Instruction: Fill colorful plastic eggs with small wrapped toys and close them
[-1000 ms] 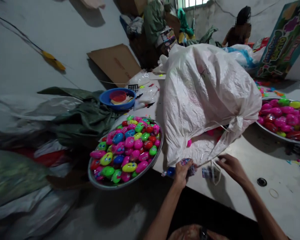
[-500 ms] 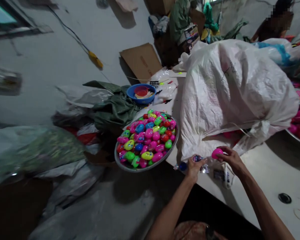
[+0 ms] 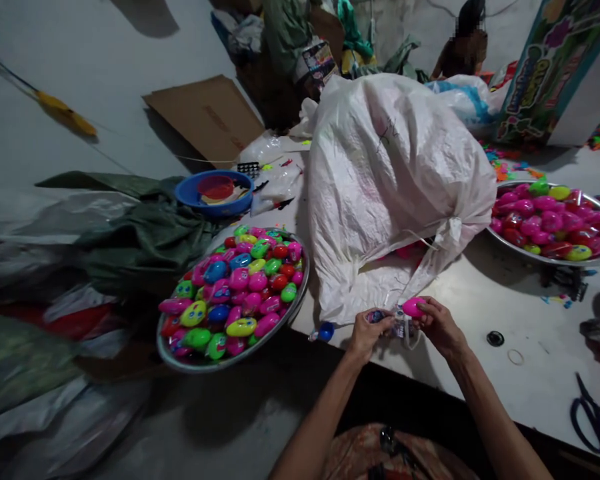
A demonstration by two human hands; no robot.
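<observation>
My left hand [image 3: 365, 335], at the table's front edge, has its fingers closed on small printed plastic wrappers [image 3: 379, 316]. A pink plastic egg [image 3: 413, 307] is pinched between the thumb and fingers of my right hand [image 3: 441, 327], close beside the wrappers. Under the hands lies a white loop of strap or band [image 3: 411, 337], partly covered. A blue rounded plastic piece [image 3: 326, 331] rests on the table left of my left hand. Further left, a metal basin [image 3: 200, 367] is heaped with eggs in pink, green, yellow, red and blue, several with printed faces.
A bulky white woven sack [image 3: 395, 167] stands just behind my hands. To the right are another basin [image 3: 545, 259] of eggs, scissors [image 3: 595, 417] and a black ring [image 3: 495, 339]. A blue tub [image 3: 215, 208] sits at the back left. A person [image 3: 463, 50] is in the background.
My view has swung right, bringing the scissors and a tall printed box into sight. My right hand has brought the pink egg closer to my left hand and its wrappers.
</observation>
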